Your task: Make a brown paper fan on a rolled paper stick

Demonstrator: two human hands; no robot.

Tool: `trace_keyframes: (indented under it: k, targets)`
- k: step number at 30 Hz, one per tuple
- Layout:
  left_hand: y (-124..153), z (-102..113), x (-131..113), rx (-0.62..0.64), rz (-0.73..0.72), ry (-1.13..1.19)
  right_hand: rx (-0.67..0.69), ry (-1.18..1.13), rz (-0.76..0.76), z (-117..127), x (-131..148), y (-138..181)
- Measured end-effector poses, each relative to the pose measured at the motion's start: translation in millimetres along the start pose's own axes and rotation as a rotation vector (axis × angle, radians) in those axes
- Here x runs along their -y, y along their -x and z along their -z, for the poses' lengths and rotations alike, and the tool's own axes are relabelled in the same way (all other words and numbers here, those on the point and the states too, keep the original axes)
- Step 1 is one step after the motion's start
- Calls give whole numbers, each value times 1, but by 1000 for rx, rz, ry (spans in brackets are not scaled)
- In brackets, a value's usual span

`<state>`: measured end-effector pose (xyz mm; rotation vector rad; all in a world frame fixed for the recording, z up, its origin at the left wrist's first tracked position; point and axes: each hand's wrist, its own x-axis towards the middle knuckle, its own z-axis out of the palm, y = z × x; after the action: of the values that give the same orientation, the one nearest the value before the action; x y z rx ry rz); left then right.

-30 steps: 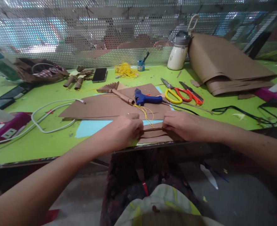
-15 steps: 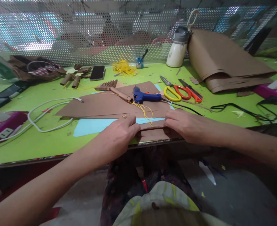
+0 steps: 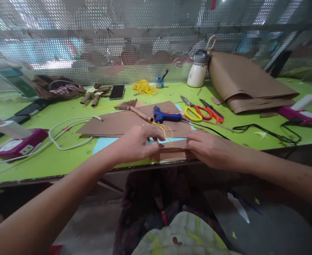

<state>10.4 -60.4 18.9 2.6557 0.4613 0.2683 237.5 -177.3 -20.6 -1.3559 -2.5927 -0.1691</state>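
Note:
At the table's front edge lies a folded brown paper strip (image 3: pixel 172 155), its crease running left to right. My right hand (image 3: pixel 207 147) pinches the strip's right end, fingers curled together. By the left end is my left hand (image 3: pixel 138 143), thumb and fingers apart; whether its fingertips touch the paper is hard to see. Just behind, a larger sheet of brown paper (image 3: pixel 108 124) rests over light blue paper (image 3: pixel 107 143). On the brown sheet are a blue glue gun (image 3: pixel 168 117) and a rolled paper piece with a pleated fan end (image 3: pixel 138 112), yellow strings (image 3: pixel 166 129) trailing toward me.
Yellow-handled scissors (image 3: pixel 193 113) and orange-handled scissors (image 3: pixel 211 113) lie right of the glue gun. Farther back stand a white bottle (image 3: pixel 197 75), folded brown paper (image 3: pixel 248 81), a phone (image 3: pixel 117 92) and yellow string (image 3: pixel 143 87). Purple power strips (image 3: pixel 20 147) and cables flank the work.
My left hand has loosened its pinch on the strip, its thumb and fingers now spread. My right hand stays on the right end. The camera view has tilted up slightly.

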Motion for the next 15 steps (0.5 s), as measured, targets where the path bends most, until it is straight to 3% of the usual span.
trace_keyframes:
  k: [5, 9, 15]
  targets:
    - [-21, 3, -12, 206, 50, 319, -50, 77, 3, 20, 11, -4]
    - [-21, -2, -20, 350, 151, 466, -89, 179, 24, 28, 17, -4]
    - [-7, -4, -20, 360, 209, 521, -95, 145, 28, 29, 21, -6]
